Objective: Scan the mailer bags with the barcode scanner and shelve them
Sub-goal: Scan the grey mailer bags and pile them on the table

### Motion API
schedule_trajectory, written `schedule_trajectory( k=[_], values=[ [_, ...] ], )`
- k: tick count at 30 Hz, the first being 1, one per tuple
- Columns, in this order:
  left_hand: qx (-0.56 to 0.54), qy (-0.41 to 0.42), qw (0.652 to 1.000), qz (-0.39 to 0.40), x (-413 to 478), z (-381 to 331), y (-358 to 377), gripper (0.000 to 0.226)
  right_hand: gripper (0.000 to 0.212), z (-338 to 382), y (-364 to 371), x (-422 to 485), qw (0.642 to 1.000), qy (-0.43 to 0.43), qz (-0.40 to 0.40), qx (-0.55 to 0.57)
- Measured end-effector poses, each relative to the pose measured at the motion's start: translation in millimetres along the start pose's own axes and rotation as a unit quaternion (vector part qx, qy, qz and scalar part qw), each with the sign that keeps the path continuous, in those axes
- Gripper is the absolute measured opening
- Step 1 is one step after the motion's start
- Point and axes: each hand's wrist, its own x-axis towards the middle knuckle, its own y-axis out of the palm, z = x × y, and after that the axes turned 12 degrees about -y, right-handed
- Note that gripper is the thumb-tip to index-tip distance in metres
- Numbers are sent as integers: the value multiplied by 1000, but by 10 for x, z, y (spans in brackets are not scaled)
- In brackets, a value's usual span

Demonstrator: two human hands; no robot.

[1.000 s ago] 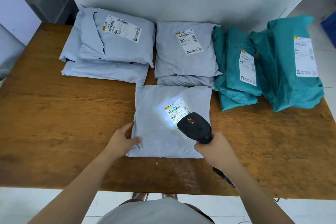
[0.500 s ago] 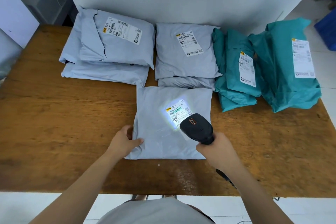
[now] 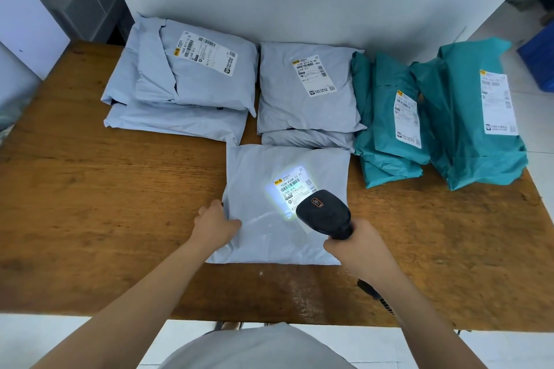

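Mailer bag (image 3: 257,177) — L hand (image 3: 214,223) fingers (image 3: 215,207) pinch its edge; R hand (image 3: 356,246) grips scanner (image 3: 325,214).

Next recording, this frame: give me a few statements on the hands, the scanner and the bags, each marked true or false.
1. The right hand holds the barcode scanner over the nearest grey mailer bag. True.
2. The scanner's light falls on that bag's label. True.
3. The left hand holds that bag up off the table. False: the left hand holds the bag's left edge, and the bag lies flat on the wooden table.
4. Every bag on the table is grey. False: teal bags lie at the right end.
5. The back-left grey stack shows a label on top. True.
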Motion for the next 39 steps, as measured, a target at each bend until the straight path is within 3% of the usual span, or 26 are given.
schedule_trajectory(
  k=[7,12,16,20,23,26,30,33,35,39],
  values=[
    [-62,-26,998,7,46,-80,-38,57,16,77,-69,-28,1000,-6,19,0],
    [-184,-65,981,23,13,-182,-32,75,14,97,-87,-17,1000,-4,17,7],
    [-238,-12,969,58,14,-172,-90,51,22,98,-96,4,999,-3,-18,40],
    [-306,24,948,82,-14,24,-423,42,26,89,-127,32,997,-15,-54,48],
    [-335,1,941,38,41,427,-894,41,29,98,-143,68,997,-25,-46,52],
    [-343,-62,936,-54,147,984,-1461,50,27,127,-105,110,998,-24,-20,62],
    [-264,-128,936,-193,322,1436,-1925,49,24,224,18,167,998,-35,20,43],
    [-166,-178,930,-276,490,1400,-2018,66,25,318,101,208,997,-50,42,34],
    [-126,-149,928,-318,568,1198,-1959,73,23,368,125,235,997,-52,47,34],
    [-104,46,944,-310,638,492,-1610,62,22,441,90,280,997,-47,41,50]
  ],
)
